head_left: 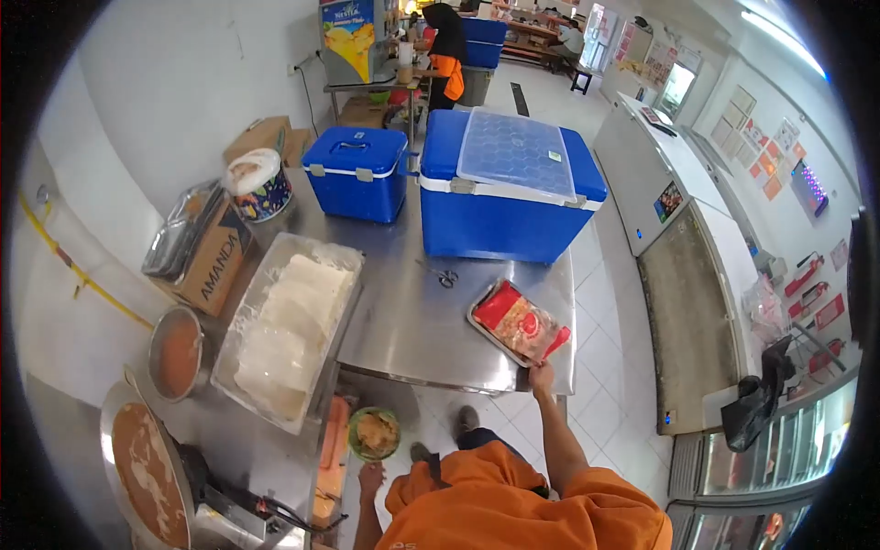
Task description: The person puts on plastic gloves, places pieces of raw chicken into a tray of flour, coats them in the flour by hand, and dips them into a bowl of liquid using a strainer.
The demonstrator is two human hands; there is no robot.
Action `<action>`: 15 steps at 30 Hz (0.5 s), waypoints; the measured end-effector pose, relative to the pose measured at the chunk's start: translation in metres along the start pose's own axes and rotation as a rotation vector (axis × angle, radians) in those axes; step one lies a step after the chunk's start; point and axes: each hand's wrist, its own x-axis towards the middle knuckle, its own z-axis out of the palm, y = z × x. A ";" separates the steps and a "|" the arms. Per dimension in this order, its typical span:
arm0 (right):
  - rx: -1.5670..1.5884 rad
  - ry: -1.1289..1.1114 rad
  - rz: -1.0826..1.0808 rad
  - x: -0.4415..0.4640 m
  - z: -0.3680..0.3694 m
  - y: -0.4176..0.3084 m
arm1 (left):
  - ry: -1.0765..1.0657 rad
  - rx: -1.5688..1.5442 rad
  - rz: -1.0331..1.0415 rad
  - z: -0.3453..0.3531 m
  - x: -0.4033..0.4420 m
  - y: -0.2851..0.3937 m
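My right hand (542, 376) is closed on the near edge of a metal tray (486, 328), at the front right of the steel table. A red and clear plastic package (522, 321) lies in that tray. Low at the left, my left hand (371, 477) is closed at the rim of a green bowl (375, 434) with light brown food in it, held below table height. Black-handled scissors (447, 278) rest on the table beyond the tray.
Two blue coolers (504, 220) (357, 174) stand at the table's back. Leftward are a long tub (293, 330) of white blocks, a steel bowl (176, 356), a large pan (147, 467) and a carton (215, 261). White freezers (660, 174) line the right. A person (446, 55) stands behind.
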 end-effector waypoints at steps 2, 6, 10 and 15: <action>0.029 0.042 -0.039 -0.010 -0.012 -0.008 | -0.126 0.940 0.748 -0.002 0.036 -0.091; 0.575 0.138 0.323 0.036 -0.020 0.046 | 0.010 0.472 -0.085 -0.005 -0.038 -0.082; 0.468 0.064 0.323 0.054 -0.029 -0.038 | 0.068 0.497 -0.033 -0.001 -0.057 -0.066; 0.481 -0.115 0.159 0.102 0.016 -0.025 | 0.119 0.615 0.218 0.004 -0.035 -0.043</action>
